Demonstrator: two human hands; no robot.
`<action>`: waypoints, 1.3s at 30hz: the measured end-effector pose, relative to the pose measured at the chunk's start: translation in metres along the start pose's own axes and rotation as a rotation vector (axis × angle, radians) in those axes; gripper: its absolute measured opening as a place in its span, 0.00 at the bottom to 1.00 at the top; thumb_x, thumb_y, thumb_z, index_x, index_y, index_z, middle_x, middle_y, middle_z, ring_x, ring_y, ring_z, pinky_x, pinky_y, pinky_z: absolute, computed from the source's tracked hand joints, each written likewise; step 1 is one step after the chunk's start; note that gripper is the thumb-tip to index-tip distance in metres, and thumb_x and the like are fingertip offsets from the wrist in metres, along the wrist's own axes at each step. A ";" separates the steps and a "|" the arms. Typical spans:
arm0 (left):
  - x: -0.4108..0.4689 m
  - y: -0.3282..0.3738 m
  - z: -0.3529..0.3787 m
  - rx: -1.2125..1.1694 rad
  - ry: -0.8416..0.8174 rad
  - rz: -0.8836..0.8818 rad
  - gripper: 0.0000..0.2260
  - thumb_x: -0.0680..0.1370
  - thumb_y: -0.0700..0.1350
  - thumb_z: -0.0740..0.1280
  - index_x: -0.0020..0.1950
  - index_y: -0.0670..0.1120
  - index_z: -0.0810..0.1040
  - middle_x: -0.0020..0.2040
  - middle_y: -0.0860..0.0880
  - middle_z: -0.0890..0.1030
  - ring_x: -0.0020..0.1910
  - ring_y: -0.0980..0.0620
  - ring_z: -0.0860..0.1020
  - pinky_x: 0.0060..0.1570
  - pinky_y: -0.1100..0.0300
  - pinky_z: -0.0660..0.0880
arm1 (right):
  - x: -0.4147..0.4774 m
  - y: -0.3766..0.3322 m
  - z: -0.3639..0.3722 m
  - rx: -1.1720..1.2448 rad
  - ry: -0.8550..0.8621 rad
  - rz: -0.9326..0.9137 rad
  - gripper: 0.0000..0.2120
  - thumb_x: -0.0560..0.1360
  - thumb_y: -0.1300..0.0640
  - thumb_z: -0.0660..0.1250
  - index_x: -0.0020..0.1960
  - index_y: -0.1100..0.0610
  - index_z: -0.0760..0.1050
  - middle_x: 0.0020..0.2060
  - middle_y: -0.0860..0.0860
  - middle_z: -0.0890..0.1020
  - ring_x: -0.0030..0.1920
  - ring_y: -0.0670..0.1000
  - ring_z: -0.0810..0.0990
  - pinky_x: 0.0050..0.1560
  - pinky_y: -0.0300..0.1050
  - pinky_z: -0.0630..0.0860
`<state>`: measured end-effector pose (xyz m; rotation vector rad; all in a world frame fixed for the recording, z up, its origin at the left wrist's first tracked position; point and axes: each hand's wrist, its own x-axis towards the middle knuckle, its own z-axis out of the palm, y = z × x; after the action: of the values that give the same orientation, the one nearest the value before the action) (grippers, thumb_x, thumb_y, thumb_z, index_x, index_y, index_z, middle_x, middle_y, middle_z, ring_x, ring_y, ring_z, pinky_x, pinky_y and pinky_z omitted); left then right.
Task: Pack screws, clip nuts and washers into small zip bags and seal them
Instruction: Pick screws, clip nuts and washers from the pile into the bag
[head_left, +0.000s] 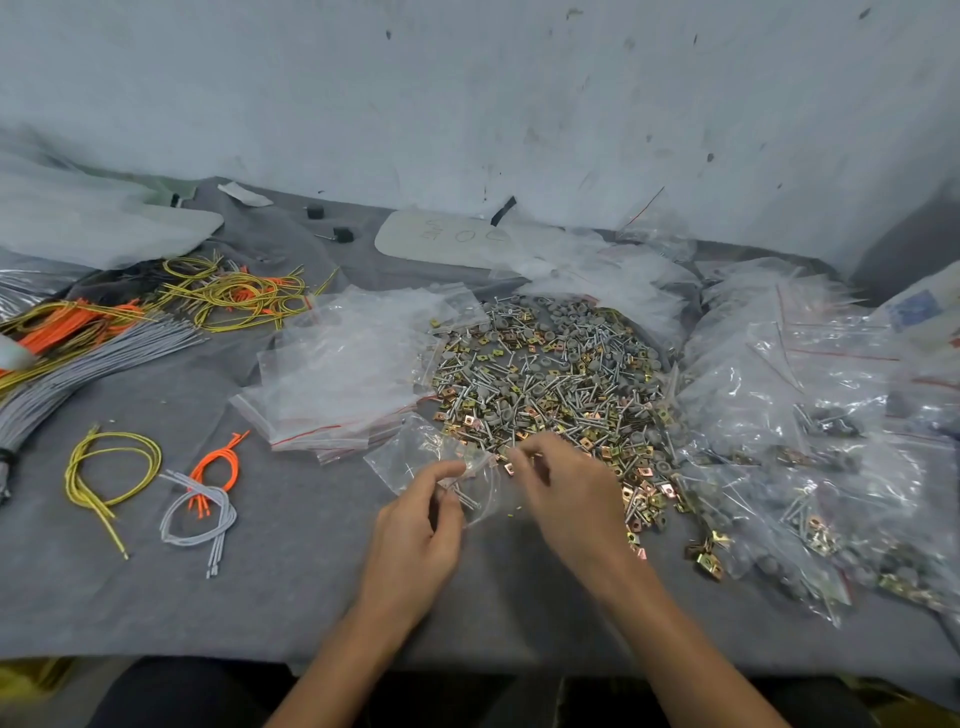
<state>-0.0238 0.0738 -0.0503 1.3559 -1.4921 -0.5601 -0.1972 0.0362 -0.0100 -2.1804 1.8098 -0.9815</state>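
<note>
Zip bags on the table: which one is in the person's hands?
The lone clear bag, pinched by the left hand; the empty stack and the filled bags lie untouched.

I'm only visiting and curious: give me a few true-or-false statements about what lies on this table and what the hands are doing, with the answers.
1. The left hand holds a small clear bag. True.
2. The pile of loose screws and nuts lies left of the stack of empty bags. False: it lies to their right.
3. Orange, yellow and grey wires lie on the left side of the table. True.
4. The filled bags are heaped at the far left. False: they are at the right.
5. The right hand lies flat, far from the small clear bag. False: it is at the bag's mouth, fingers curled.
</note>
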 end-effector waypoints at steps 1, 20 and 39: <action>0.000 0.000 0.000 -0.004 0.002 -0.005 0.12 0.79 0.47 0.61 0.60 0.56 0.78 0.31 0.53 0.74 0.29 0.56 0.72 0.33 0.66 0.67 | 0.009 0.012 -0.004 -0.033 -0.011 0.032 0.06 0.81 0.48 0.66 0.46 0.48 0.77 0.35 0.41 0.77 0.34 0.44 0.74 0.36 0.44 0.66; 0.000 0.000 -0.001 -0.018 -0.022 -0.008 0.12 0.79 0.47 0.61 0.59 0.56 0.78 0.30 0.54 0.71 0.28 0.57 0.69 0.31 0.66 0.66 | 0.089 0.093 -0.026 -0.394 -0.301 0.175 0.07 0.82 0.56 0.62 0.46 0.50 0.74 0.44 0.47 0.80 0.44 0.50 0.78 0.50 0.53 0.79; -0.002 0.002 -0.002 0.015 -0.025 0.002 0.13 0.79 0.49 0.61 0.61 0.61 0.74 0.33 0.54 0.77 0.32 0.56 0.76 0.36 0.60 0.73 | -0.050 -0.027 -0.005 0.222 -0.029 0.012 0.06 0.73 0.60 0.74 0.44 0.50 0.80 0.38 0.42 0.79 0.39 0.44 0.77 0.43 0.41 0.75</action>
<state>-0.0233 0.0770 -0.0483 1.3627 -1.5203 -0.5671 -0.1807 0.0905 -0.0116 -2.0373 1.6141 -1.0849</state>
